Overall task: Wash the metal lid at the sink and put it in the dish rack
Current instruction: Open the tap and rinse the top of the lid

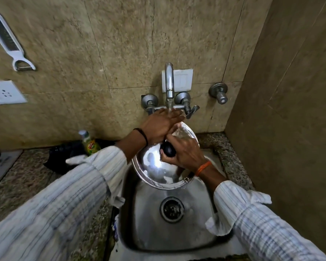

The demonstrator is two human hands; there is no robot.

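Brown wall tiles (120, 44) sit behind both hands. Right hand (184, 155) grips the metal lid (154, 166) by its knob; flat, open left hand (162, 125) rubs it under running water. No dish rack shows, so racking is left.

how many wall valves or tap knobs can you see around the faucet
3: left knob and right knob flank the faucet; a separate valve sits farther right. None seem hidden.

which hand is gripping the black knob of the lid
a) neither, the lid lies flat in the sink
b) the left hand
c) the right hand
c: the right hand wraps around the black knob of the metal lid, held tilted over the sink, while the left hand rests on the lid's upper rim under the running water from the tap.
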